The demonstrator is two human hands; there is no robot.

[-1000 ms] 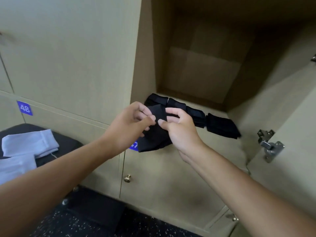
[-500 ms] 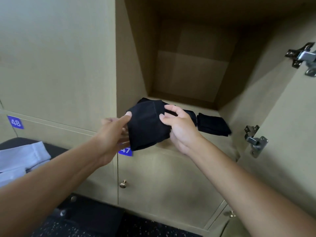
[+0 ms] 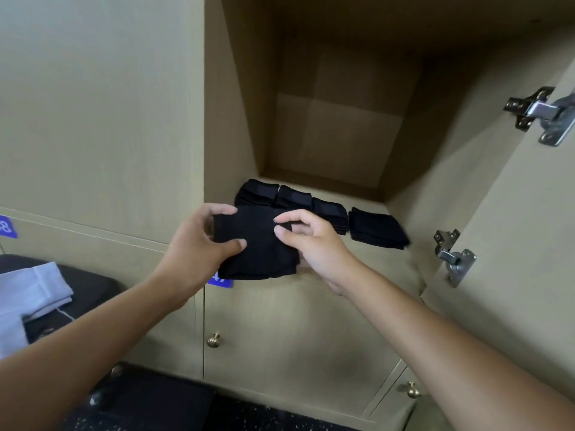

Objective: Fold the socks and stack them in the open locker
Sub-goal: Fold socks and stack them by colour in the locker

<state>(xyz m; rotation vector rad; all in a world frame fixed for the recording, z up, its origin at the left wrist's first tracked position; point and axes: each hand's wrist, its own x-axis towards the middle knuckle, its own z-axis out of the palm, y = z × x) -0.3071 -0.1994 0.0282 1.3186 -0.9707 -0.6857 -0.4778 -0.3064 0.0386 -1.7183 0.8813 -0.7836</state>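
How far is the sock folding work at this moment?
Done: four piles of folded black socks lie in a row on the open locker floor. In hand: the left hand and right hand hold a folded black sock before the opening. Left: white socks wait unfolded at the left.

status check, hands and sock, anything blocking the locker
Left hand and right hand both grip folded black sock. Held at locker front edge. Four black stacks inside; nothing blocking.
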